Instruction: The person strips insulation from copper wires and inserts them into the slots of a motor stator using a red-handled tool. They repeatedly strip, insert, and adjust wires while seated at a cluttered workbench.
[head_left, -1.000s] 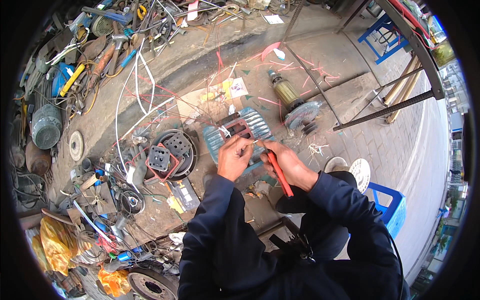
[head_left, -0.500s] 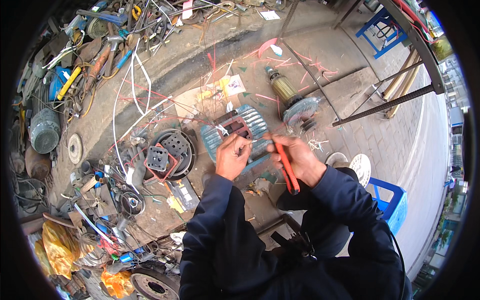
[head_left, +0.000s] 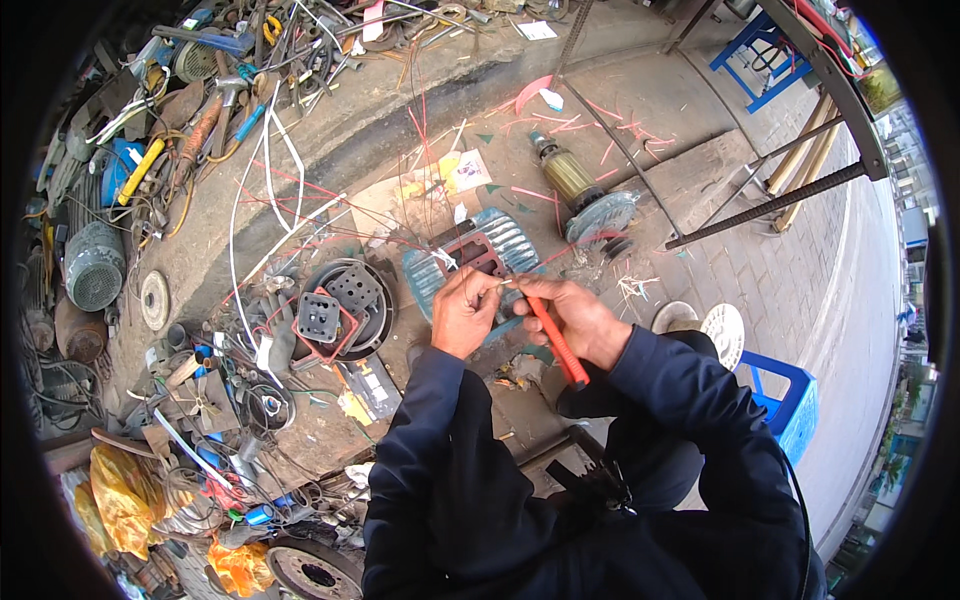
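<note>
Closed in a pinch, my left hand (head_left: pixel 467 312) holds a thin wire (head_left: pixel 506 283) between thumb and fingertips, its pale end pointing right. My right hand (head_left: pixel 580 318) is wrapped round a long, slim red-handled tool (head_left: pixel 558 342), which slants down toward me; its working end is hidden by the fingers. The fingertips of both hands nearly meet. Just beyond them lies a blue-green finned electric motor (head_left: pixel 512 238) with an open reddish terminal box (head_left: pixel 474 252). White and red wires come out of the box, and my hands cover the motor's near part.
A motor rotor (head_left: pixel 568 178) with a fan lies beyond, right of the motor. Left stands a round housing with black perforated plates (head_left: pixel 318 317). Scrap and tools, including a hammer (head_left: pixel 230 88), crowd the left side. A rebar frame (head_left: pixel 770 205) and blue stool (head_left: pixel 790 400) are right.
My right hand has moved left toward my left hand, bringing the red-handled tool along. Its tip end now sits closer to the wire. My left hand has stayed nearly in place.
</note>
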